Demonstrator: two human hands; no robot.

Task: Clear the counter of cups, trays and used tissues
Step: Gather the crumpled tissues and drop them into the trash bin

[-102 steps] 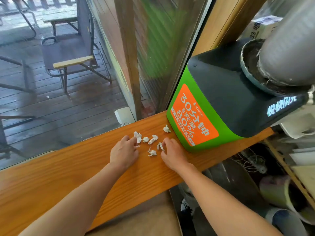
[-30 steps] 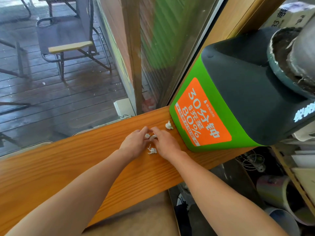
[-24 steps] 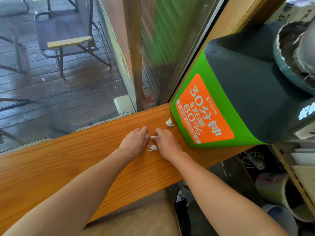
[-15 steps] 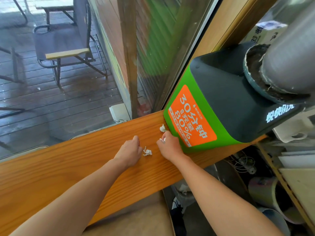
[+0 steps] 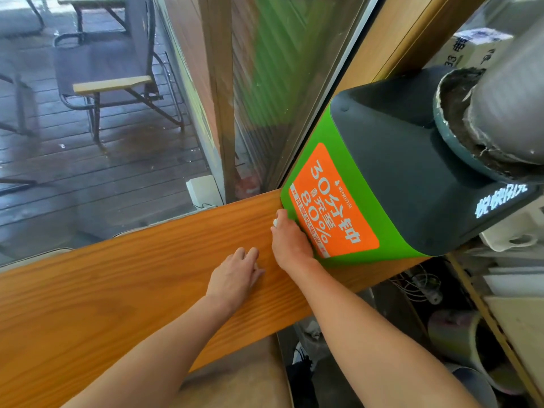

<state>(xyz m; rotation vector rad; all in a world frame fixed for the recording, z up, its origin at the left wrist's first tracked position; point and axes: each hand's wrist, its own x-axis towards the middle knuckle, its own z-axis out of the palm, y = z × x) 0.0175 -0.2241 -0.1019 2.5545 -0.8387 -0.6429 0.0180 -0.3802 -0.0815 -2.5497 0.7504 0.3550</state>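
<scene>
My right hand [image 5: 290, 242] lies on the wooden counter [image 5: 117, 290] against the green box, its fingertips pinched on a small white tissue scrap [image 5: 275, 222]. Only a sliver of that scrap shows. My left hand [image 5: 235, 275] rests palm down just left of it, fingers curled over the spot where another scrap lay; a pale bit shows at its fingertips. No loose tissue lies in the open on the counter. No cups or trays are on the counter.
A green and black box with an orange label [image 5: 382, 184] stands on the counter's right end, touching my right hand. A window [image 5: 103, 128] runs along the far edge. Below right are shelves, cables and paper rolls [image 5: 453, 334].
Both hands gathered the scattered scraps. My right hand moved up to the scrap by the green box and closed on it; my left hand covered the last loose scrap.
</scene>
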